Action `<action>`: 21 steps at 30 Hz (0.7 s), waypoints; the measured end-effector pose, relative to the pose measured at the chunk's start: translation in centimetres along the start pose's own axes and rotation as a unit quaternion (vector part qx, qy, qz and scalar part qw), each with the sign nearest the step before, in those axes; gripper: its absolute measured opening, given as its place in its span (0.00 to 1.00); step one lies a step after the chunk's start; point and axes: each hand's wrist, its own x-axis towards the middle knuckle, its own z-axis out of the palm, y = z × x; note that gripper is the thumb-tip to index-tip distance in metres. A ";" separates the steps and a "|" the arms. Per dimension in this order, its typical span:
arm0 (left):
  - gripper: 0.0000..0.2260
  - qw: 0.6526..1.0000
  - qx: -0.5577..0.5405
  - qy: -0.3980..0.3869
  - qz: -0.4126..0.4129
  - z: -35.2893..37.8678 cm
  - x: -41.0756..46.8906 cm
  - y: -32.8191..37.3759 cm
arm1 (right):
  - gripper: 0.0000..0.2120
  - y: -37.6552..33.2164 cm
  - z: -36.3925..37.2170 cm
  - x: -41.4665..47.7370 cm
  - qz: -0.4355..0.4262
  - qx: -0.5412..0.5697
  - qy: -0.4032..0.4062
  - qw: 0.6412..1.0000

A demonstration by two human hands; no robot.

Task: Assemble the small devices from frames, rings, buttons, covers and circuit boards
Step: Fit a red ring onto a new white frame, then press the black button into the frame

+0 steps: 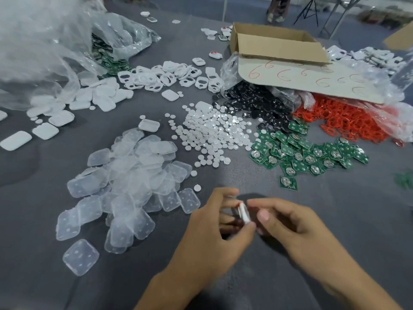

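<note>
My left hand point(220, 222) grips a small white device point(244, 211) edge-on between thumb and fingers, low in the middle of the view. My right hand point(288, 222) is just to its right, fingers curled, fingertips touching the device's side. Beyond lie piles of parts: clear covers point(125, 189), white round buttons point(210, 133), green circuit boards point(308, 153), black discs point(250, 104), red rings point(348, 121) and white frames point(169, 77).
An open cardboard box point(274, 44) stands at the back right over a sheet marked with red sixes. Large plastic bags point(44, 52) of parts fill the back left. White solid covers point(100, 97) lie at the left. Grey table surface point(335, 209) surrounds my hands.
</note>
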 end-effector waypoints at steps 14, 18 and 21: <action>0.31 0.976 0.168 -0.138 -0.009 -3.0 3.0 1.1 | 0.07 0.6 1.0 0.7 -0.064 -0.221 0.165 0.959; 0.11 0.981 0.183 -0.014 0.062 -1.6 8.0 2.8 | 0.02 -0.6 -0.8 5.5 -0.054 -0.240 0.195 0.949; 0.07 0.972 0.218 0.021 0.084 0.4 14.0 3.8 | 0.02 -1.5 -2.0 11.2 -0.051 -0.278 0.222 0.933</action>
